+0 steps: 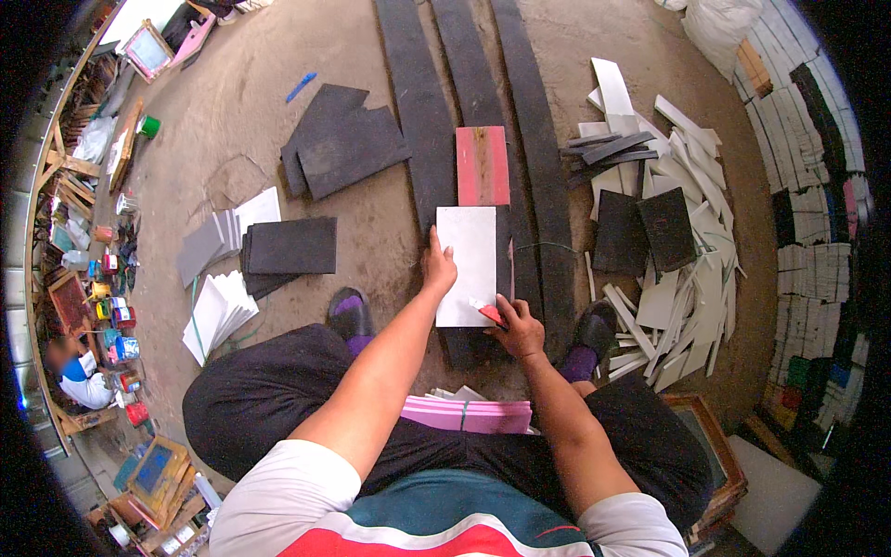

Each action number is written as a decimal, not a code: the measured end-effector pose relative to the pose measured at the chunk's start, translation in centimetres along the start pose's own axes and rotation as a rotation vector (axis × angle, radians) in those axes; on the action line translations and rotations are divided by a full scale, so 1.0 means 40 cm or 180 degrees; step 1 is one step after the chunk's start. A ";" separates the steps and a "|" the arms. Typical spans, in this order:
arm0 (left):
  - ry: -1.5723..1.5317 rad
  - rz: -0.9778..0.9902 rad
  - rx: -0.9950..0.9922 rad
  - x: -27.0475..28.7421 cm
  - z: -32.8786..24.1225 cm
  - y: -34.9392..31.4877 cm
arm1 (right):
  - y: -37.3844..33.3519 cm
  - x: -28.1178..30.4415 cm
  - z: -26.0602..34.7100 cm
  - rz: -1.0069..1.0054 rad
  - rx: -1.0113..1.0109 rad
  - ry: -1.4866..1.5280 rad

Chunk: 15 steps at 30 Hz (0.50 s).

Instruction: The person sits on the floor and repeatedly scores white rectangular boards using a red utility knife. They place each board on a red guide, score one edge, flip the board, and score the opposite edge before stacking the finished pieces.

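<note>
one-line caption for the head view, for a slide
Seated person's left hand steadies a white sheet while the right hand holds a small red tool at its edge.

— What can't you make out under the white rectangular sheet (467, 265)?

— The dark board beneath it; only a strip shows at its right edge and lower end. The left hand (438, 269) covers part of the sheet's left edge, so how its grip sits underneath is unclear.

— And the right hand (518, 330)?

— It closes on a small red tool (489, 313), mostly hidden by the fingers; its kind is too small to tell.

— Anything else?

— The pink stack of sheets (469, 414) is partly hidden between the knees, and the wooden framed screen (710, 446) lower right runs behind the leg.
</note>
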<state>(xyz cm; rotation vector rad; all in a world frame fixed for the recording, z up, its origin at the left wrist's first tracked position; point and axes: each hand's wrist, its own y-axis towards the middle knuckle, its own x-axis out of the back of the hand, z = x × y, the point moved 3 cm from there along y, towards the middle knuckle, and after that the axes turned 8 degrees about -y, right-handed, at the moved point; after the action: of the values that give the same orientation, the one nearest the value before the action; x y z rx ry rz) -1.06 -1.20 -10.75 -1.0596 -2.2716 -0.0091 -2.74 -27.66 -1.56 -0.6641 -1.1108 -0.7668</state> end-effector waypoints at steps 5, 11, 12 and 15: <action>-0.0258 0.0092 -0.0169 0.001 0.007 -0.001 | 0.003 -0.024 -0.007 -0.0221 0.0423 -0.0266; -0.0281 0.0184 0.0027 0.026 -0.022 -0.002 | 0.007 -0.003 0.002 -0.0188 0.0395 -0.0231; -0.0351 0.0208 -0.0003 0.036 -0.036 -0.007 | 0.008 0.005 0.007 -0.0151 0.0370 -0.0228; -0.0599 0.0267 -0.0133 0.061 -0.052 -0.010 | 0.007 0.016 0.015 -0.0152 0.0304 -0.0175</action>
<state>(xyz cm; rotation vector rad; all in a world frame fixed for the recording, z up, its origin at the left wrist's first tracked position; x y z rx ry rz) -1.40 -0.30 -7.67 -1.2225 -2.4007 0.0813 -2.65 -27.16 -0.79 -0.5827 -1.2096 -0.7352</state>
